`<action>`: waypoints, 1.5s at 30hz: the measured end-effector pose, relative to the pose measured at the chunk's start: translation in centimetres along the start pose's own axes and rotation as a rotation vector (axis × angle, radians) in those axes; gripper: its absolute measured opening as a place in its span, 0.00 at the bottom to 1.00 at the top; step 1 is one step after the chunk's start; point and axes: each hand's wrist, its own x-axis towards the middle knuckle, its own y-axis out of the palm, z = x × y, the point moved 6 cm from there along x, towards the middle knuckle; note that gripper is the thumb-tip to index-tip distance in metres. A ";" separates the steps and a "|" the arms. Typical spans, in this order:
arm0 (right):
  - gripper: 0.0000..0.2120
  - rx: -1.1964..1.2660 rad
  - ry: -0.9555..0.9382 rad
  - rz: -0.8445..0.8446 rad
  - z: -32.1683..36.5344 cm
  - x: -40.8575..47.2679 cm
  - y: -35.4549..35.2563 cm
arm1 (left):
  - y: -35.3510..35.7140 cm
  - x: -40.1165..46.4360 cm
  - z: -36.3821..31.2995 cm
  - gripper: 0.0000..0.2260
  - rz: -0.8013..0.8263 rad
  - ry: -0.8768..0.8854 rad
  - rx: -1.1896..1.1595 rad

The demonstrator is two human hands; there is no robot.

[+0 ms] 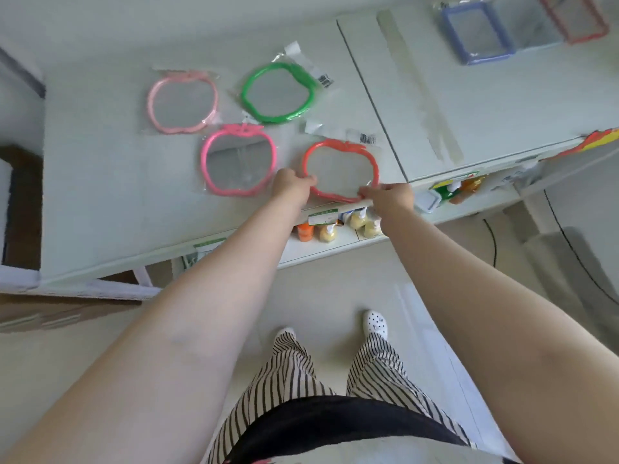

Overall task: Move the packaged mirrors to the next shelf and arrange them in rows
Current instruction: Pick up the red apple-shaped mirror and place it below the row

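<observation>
I count four apple mirrors; my left hand and right hand grip the red mirror at five o'clock.

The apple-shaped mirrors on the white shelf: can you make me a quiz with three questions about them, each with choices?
1. Where is the green mirror?
A. right of the pale pink mirror
B. on the floor
C. under the red mirror

2. How many apple-shaped mirrors lie on the shelf top?
A. two
B. four
C. six

3. What are the hands doing?
A. hanging idle
B. both holding the red mirror
C. lifting the hot pink mirror

Answers: 1 A, they lie side by side in the back row. 2 B, pale pink, green, hot pink, red. 3 B, the left hand and right hand grip its lower rim.
</observation>
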 end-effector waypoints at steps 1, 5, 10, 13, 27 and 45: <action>0.08 0.044 0.007 -0.019 -0.6 -0.4 -0.5 | 0.3 -0.2 0.1 0.08 0.044 0.024 -0.015; 0.12 0.220 0.005 -0.104 -3.0 -1.4 -3.6 | 3.1 -1.4 0.1 0.08 0.210 0.057 -0.167; 0.17 0.386 0.032 -0.179 -6.3 -2.3 -9.2 | 8.4 -4.3 -1.0 0.12 0.296 0.116 -0.104; 0.19 0.439 0.027 -0.245 -8.9 -2.5 -13.4 | 12.7 -6.7 -1.8 0.09 0.394 0.154 -0.130; 0.20 0.354 0.010 -0.436 -19.4 0.4 -37.6 | 36.1 -18.8 -2.7 0.10 0.599 0.172 -0.133; 0.10 0.359 0.123 -0.469 -16.8 11.7 -49.1 | 50.5 -15.0 -13.8 0.14 0.666 0.208 -0.025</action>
